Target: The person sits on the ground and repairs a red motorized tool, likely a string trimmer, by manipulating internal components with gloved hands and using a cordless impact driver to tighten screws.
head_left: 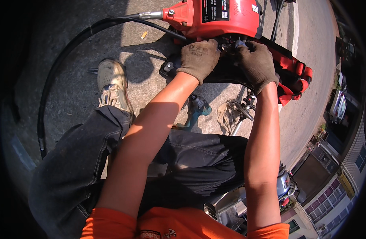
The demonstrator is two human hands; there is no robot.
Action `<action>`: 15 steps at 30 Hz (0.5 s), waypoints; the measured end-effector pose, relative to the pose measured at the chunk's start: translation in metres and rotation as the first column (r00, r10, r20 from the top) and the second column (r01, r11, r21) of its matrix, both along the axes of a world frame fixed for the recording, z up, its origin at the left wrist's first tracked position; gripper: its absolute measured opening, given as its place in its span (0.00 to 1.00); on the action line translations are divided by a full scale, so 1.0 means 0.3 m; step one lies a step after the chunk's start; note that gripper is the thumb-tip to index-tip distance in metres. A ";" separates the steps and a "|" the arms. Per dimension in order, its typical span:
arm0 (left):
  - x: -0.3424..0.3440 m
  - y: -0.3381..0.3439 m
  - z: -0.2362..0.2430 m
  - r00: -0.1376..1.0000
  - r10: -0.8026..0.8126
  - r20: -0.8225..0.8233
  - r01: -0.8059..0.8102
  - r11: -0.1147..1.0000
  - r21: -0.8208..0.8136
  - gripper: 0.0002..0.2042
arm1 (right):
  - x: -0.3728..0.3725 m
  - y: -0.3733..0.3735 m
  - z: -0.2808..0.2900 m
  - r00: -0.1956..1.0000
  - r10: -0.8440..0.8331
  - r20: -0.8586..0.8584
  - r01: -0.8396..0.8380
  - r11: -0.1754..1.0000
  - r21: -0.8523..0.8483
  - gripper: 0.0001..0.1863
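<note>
A red engine unit (230, 18) of a backpack-type power tool lies at the top, its black frame beneath. My left hand (199, 59), in a brown work glove, is closed at the engine's lower edge; what its fingers grip is hidden. My right hand (258, 63), gloved alike, pinches at a small pale, shiny part (239, 43) on the underside, too small to name. Between the hands, small metal parts show in a dark gap. A black flexible shaft (67, 46) with a metal end curves from the engine's left side down past my shoe.
A teal power drill (199, 111) lies on the concrete below my hands. Beside it are a tangle of cord (232, 111) and a metal rod. Red and black straps (296, 77) hang off the frame's right. My shoe (112, 79) rests at left; a motorcycle (230, 203) stands behind.
</note>
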State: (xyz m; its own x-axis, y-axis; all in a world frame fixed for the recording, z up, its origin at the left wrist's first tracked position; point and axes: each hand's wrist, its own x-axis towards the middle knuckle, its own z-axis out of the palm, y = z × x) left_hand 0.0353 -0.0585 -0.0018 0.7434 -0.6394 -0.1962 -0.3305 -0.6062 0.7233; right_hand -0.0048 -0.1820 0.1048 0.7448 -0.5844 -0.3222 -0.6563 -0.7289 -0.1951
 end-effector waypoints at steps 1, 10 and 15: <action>0.002 0.008 0.001 1.000 -0.004 0.005 0.004 0.999 -0.033 0.14 | 0.000 -0.004 0.000 1.000 -0.005 0.006 0.005 1.000 0.019 0.19; -0.009 0.050 -0.012 0.998 0.038 0.057 -0.015 0.935 -0.355 0.17 | -0.036 -0.082 -0.077 0.982 -0.162 0.102 0.129 0.955 0.268 0.19; 0.009 0.025 0.003 0.998 -0.007 0.066 0.025 0.956 -0.292 0.15 | -0.035 -0.072 -0.069 0.987 -0.140 0.077 0.121 0.970 0.213 0.18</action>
